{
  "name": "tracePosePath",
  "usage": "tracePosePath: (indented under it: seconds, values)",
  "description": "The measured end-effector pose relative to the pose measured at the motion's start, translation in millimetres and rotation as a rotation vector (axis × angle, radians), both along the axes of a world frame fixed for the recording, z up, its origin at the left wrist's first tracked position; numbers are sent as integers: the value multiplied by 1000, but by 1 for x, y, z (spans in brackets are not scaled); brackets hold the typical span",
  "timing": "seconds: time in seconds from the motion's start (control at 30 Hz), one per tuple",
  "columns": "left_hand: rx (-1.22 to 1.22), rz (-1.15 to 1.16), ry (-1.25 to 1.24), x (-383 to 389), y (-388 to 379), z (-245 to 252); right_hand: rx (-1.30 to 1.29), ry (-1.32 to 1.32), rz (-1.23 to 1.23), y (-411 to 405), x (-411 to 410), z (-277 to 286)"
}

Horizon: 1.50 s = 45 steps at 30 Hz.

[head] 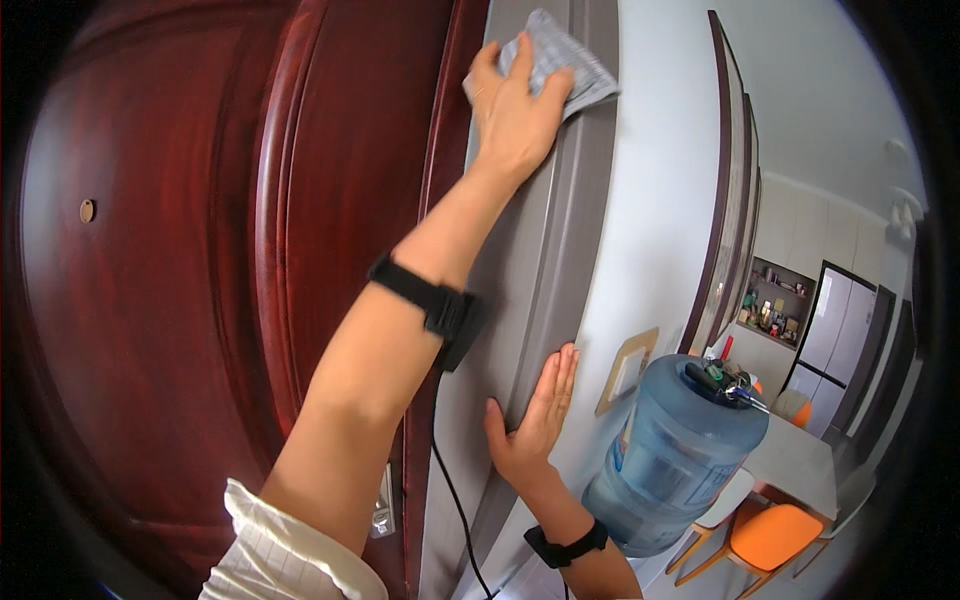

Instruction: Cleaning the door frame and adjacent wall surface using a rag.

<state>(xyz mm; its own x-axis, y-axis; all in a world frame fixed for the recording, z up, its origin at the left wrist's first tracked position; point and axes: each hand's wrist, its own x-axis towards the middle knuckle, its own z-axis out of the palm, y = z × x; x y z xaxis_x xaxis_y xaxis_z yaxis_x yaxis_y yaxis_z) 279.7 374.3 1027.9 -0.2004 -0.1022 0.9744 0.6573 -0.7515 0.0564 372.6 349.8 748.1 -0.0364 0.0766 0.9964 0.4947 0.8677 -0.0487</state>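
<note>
My left hand (517, 116) is raised high and presses a grey checked cloth (574, 64) against the grey door frame (517, 247). The cloth spreads out beyond my fingertips, and part of it is hidden under the hand. Lower down, my right hand (529, 431) rests flat against the outer edge of the same frame. Its thumb is spread away from the fingers, and it holds nothing. To the left of the frame stands a dark red wooden door (352, 172) with a small round peephole (88, 211). A metal door lock fitting (383, 502) partly shows behind my left arm.
A blue water-cooler bottle (675, 457) stands right of my right hand, with keys (724, 379) on top. A wall switch (628, 373) sits between them. Black cables (454, 487) hang from my arm straps. Farther off are a table (795, 457), an orange chair (776, 536) and a refrigerator (836, 322).
</note>
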Motion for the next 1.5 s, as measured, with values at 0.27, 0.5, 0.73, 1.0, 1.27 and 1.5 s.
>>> tracePosePath:
  seconds: [0.27, 0.5, 0.73, 1.0, 1.27, 1.5]
  values:
    - [-81, 202, 87, -15, -6, -113, 4, 33, 16, -1, -2, -2]
    - [-171, 189, 178, 10, -29, -105, 8, 40, 17, 2, -2, -4]
    - [114, 415, 171, 26, -14, -16, -17, 7, 29, -2, -4, -4]
    - [-4, 529, 39, 40, -25, 81, -24, -8, 37, 1, -3, -9]
    - [50, 563, 44, 44, -28, 134, -17, 5, 61, 1, -4, -9]
    - [218, 701, 382, 25, -5, 125, -3, -3, 40, 5, 0, -8]
